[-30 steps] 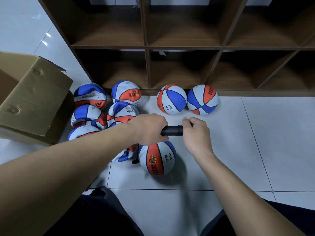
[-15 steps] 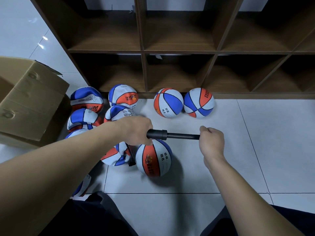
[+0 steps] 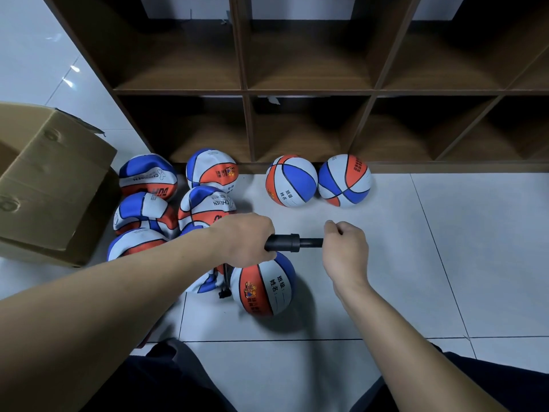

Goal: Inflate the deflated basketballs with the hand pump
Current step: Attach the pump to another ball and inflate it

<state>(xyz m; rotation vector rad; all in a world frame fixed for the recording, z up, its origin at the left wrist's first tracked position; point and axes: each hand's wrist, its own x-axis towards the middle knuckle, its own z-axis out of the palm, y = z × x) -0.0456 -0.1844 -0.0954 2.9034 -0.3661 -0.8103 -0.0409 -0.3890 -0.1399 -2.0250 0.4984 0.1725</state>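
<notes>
Your left hand grips the pump barrel, your right hand clenches its handle above the basketball on the floor, and a crooked shove could yank the hose needle out.

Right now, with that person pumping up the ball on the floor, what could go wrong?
The ball being filled lies loose on the tile with neither hand steadying it; it might roll and tug the thin hose out of the valve. The left hand grips the pump barrel in mid-air while the right hand works the handle, so a crooked stroke could strain the rod.
</notes>
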